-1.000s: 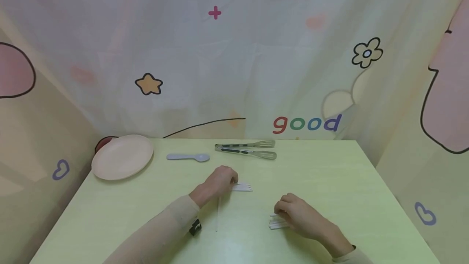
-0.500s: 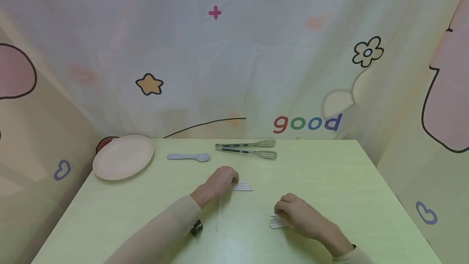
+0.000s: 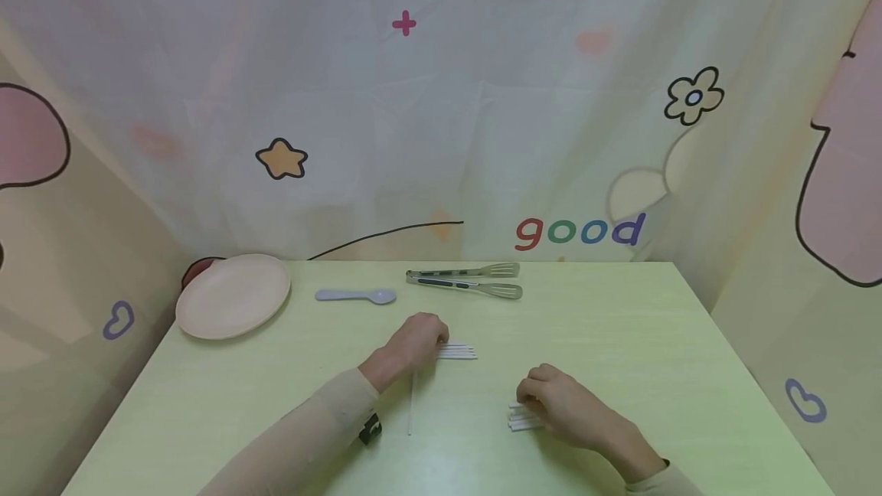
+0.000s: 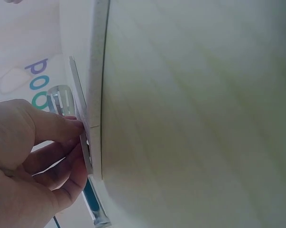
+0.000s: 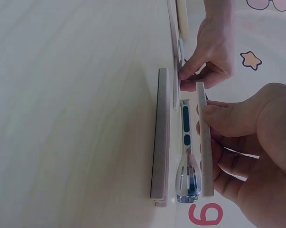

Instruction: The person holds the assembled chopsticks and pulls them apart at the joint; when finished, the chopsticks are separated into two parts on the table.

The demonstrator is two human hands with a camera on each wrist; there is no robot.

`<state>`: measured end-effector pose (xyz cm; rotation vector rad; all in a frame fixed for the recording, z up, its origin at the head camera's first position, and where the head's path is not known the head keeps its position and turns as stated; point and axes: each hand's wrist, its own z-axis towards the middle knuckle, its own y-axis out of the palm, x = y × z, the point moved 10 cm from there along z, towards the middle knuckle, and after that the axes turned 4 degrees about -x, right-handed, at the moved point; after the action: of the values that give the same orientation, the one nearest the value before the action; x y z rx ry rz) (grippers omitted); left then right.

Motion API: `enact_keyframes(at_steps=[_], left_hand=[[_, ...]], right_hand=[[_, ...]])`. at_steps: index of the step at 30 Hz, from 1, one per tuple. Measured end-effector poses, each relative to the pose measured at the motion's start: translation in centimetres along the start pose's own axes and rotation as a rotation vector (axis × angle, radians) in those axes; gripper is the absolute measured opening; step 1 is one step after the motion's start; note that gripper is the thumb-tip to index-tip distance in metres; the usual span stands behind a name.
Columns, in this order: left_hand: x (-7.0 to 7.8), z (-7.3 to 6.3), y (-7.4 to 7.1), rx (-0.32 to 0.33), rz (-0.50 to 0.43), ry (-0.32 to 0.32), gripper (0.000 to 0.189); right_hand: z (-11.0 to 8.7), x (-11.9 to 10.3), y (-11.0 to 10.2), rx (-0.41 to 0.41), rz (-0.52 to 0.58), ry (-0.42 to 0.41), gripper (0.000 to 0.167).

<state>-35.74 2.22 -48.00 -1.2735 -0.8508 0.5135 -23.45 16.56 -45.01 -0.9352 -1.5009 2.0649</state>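
My left hand (image 3: 412,343) is over the left end of a row of several thin white sticks (image 3: 458,351) at mid-table. In the left wrist view its thumb and fingers pinch one white stick (image 4: 77,78), close beside another stick (image 4: 99,66) on the table. My right hand (image 3: 568,408) is nearer the front, above a second group of white sticks (image 3: 526,425). The right wrist view has its thumb and fingers gripping a white stick (image 5: 206,152), apart from the sticks (image 5: 160,137) lying on the table. A lone stick (image 3: 410,412) points toward the front edge.
A pale round plate (image 3: 233,297) sits at the back left. Beside it lie a light purple spoon (image 3: 354,296) and metal tongs (image 3: 465,282) with slotted ends. A small black object (image 3: 370,429) shows beneath the left sleeve. A printed curtain (image 3: 441,136) hangs behind the table.
Both hands and the sticks stay almost where they were. Only the head view has shifted very slightly.
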Motion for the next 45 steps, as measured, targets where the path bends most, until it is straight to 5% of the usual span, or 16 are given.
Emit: enact_keyframes(at_steps=[15,27,45], left_hand=[[-0.3,-0.3,-0.2,-0.019,-0.032,-0.037,0.021],[0.5,-0.9,-1.2,-0.004,-0.032,-0.002,0.014],[0.4,-3.8,-1.9,0.025,-0.057,-0.036,0.014]], right_hand=[[0.1,0.1,0.4,0.013,-0.037,-0.01,0.016],[0.3,0.2,0.6,-0.027,-0.025,-0.002,0.016],[0.3,0.5,1.2,-0.056,-0.023,-0.001,0.017]])
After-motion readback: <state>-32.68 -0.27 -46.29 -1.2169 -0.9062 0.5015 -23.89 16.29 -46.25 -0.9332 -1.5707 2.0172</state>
